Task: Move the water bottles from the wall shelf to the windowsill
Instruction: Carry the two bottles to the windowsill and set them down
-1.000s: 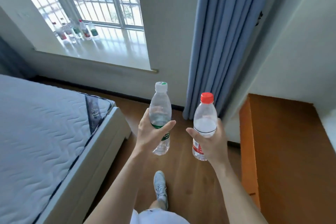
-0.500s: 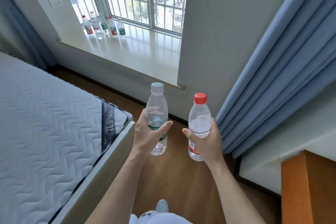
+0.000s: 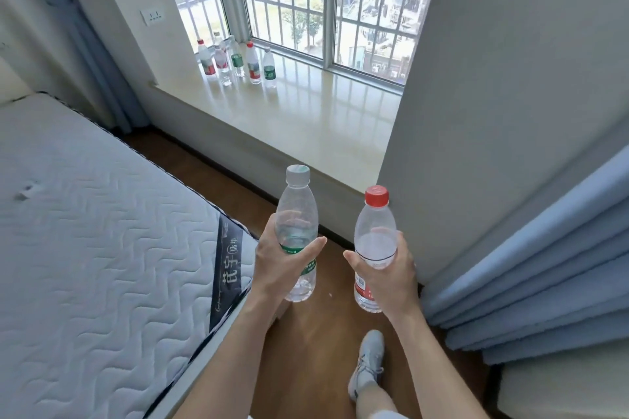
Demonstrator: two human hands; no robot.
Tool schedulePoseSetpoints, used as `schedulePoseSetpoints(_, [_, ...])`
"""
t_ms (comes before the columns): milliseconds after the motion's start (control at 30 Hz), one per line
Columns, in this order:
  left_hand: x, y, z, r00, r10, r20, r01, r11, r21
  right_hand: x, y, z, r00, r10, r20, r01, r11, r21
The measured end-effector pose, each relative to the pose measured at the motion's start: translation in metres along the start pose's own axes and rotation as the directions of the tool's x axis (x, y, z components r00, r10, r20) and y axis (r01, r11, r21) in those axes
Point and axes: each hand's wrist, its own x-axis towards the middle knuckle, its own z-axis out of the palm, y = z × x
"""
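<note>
My left hand [image 3: 280, 260] grips a clear bottle with a white cap and green label [image 3: 296, 211], held upright. A clear bottle with a red cap and red label [image 3: 375, 231] stands upright in my right hand [image 3: 386, 274]. Both bottles hang over the wooden floor, short of the cream windowsill [image 3: 306, 122] ahead. Several water bottles [image 3: 238, 59], some red-labelled and some green-labelled, stand grouped at the sill's far left corner by the window. The wall shelf is out of view.
A bare mattress [image 3: 95, 231] on a bed frame fills the left. Blue curtains [image 3: 544, 265] hang at the right beside a grey wall pier [image 3: 493, 78]. My shoe [image 3: 369, 360] is on the narrow strip of wood floor between bed and wall.
The view has turned left and closed in on the window; the sill and its bottles are larger and nearer. The orange furniture has left the frame. Both hands hold their bottles as before.
</note>
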Motion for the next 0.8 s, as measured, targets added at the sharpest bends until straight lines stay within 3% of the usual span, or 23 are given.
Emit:
schedulePoseSetpoints(333, [0.155,0.001,0.031,0.985,0.020,-0.169,-0.020,1.000,0.002,0.185,-0.026,0.067,0.984,-0.100,0.149,0.094,0.994,0.047])
schedulePoseSetpoints(533, [0.261,0.012,0.056,0.963,0.007,-0.270,0.001,1.000,0.029,0.310,-0.059,0.095,0.934,-0.212,0.288,0.213,0.977,0.030])
schedulePoseSetpoints(800, [0.327,-0.011,0.041,0.893,-0.073,-0.445,0.109,0.992,0.056,0.379,-0.056,0.152,0.871,-0.170,0.461,0.159,0.985,0.063])
